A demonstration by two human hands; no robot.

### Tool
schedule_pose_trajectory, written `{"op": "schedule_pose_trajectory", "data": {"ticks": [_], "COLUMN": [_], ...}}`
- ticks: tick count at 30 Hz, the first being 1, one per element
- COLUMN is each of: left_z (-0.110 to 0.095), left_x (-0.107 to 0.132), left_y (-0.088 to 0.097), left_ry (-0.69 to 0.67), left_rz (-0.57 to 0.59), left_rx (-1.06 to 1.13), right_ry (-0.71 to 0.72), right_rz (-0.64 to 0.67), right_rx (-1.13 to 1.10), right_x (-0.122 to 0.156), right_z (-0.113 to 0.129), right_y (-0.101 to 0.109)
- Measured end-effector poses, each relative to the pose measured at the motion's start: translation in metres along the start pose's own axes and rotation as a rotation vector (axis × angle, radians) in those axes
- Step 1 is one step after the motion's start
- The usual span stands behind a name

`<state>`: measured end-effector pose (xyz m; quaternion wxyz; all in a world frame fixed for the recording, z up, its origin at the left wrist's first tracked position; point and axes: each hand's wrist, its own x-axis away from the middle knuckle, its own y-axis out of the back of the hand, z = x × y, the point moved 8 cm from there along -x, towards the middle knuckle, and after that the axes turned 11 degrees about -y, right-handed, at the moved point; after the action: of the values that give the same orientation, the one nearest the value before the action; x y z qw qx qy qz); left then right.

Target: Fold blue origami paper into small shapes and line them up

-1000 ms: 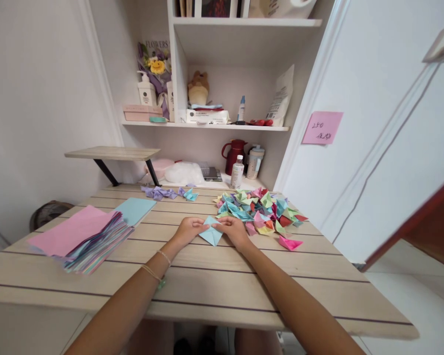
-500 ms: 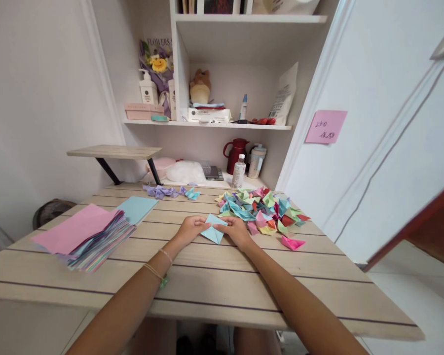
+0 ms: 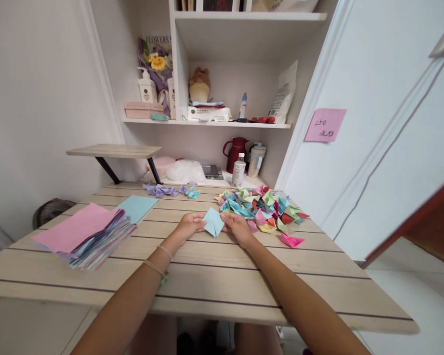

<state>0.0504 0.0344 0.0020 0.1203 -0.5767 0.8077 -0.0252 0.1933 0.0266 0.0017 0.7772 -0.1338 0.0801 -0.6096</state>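
A light blue folded paper [image 3: 213, 222], diamond-shaped with a crease or slit at its lower point, is between my two hands over the table. My left hand [image 3: 190, 226] pinches its left corner. On the opposite corner, my right hand [image 3: 238, 227] has its thumb and fingers closed. Just beyond my right hand lies a pile of small folded paper boats [image 3: 262, 207] in many colours. One bright pink boat [image 3: 292, 240] sits apart at the near right of that pile.
On the left, a thick stack of coloured paper [image 3: 85, 231] lies beside light blue sheets [image 3: 136, 208]. Purple folded papers [image 3: 163, 191] and a blue one [image 3: 192, 193] rest at the back. A small raised shelf [image 3: 114, 151], a bottle [image 3: 239, 170] and a red jug [image 3: 236, 154] stand behind.
The blue paper has been raised slightly and turned a little. My thumbs have drawn back from its middle toward its side corners.
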Motion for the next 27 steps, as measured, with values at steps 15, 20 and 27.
{"op": "schedule_pose_trajectory", "data": {"ticks": [15,20,27], "left_z": [-0.009,-0.006,-0.004], "left_x": [-0.003,0.002,0.003], "left_y": [0.015,0.007,0.0], "left_ry": [-0.038,-0.014,-0.046], "left_rz": [-0.034,0.014,0.039], "left_rx": [0.133,0.074,-0.026], "right_ry": [0.057,0.095,0.141], "right_rz": [0.144,0.132,0.008], "right_rx": [0.268,0.315,0.297], "right_x": [0.014,0.016,0.007], "right_z": [0.008,0.01,0.011], "right_y": [-0.018,-0.02,-0.007]}}
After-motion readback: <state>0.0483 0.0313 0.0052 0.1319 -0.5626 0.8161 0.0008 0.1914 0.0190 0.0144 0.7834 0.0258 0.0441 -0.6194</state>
